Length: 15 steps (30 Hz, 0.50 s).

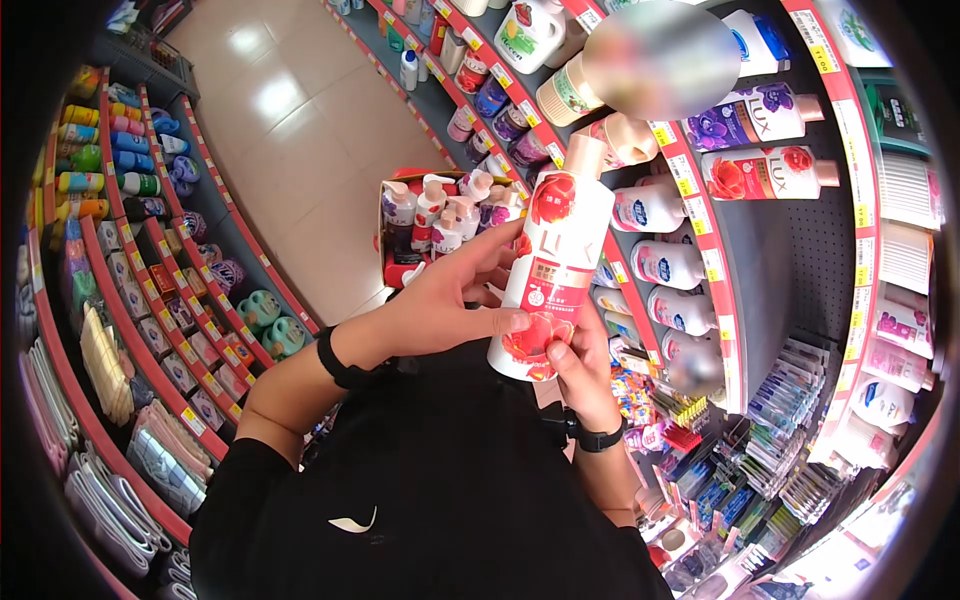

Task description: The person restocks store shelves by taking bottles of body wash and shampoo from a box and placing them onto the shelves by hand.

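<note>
A white LUX body wash bottle [550,272] with red flowers and a pale cap is held up in front of my chest, tilted slightly to the right. My left hand [462,290] is wrapped around its left side, thumb across the front. Lower down, my right hand [585,368] grips the bottle near its base, thumb on the front label. Behind my left hand, a cardboard box [384,235] on the floor holds several pump bottles. Two more LUX bottles, one purple [755,115] and one red [768,174], are on the shelf at upper right.
White bottles [668,264] line the shelf to the right of my hands. Toothbrush packs [790,395] hang at lower right. Across the tiled aisle floor [270,110], the left shelves carry bottles, boxes and folded towels [110,510]. Red price rails [715,260] edge the shelves.
</note>
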{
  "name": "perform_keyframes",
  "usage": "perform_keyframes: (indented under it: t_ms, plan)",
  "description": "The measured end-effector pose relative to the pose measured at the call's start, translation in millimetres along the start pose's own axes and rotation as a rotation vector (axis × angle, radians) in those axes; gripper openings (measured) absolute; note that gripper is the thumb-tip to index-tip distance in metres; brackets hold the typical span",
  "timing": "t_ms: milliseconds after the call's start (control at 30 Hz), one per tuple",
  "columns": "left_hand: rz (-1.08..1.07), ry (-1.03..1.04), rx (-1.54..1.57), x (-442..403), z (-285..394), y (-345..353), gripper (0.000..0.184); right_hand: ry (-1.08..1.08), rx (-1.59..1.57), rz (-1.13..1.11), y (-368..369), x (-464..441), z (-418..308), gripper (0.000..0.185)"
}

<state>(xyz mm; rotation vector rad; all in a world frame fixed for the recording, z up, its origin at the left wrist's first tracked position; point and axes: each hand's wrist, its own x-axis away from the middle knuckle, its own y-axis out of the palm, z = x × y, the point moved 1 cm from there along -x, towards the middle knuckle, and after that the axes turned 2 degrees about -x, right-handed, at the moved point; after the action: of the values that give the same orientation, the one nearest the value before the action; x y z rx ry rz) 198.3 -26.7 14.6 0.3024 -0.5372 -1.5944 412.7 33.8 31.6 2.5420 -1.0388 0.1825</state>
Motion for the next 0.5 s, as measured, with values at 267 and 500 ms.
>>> perform_keyframes:
  t_ms: [267, 500]
  plan:
    - [0.007, 0.018, -0.026, 2.5, -0.9, 0.4, 0.098, -0.012, 0.015, -0.023, 0.6, 1.2, -1.4, 0.069]
    - [0.017, -0.005, -0.045, 2.8, -1.1, 2.0, 0.097, -0.005, 0.022, -0.01, -0.6, 0.2, 3.7, 0.067]
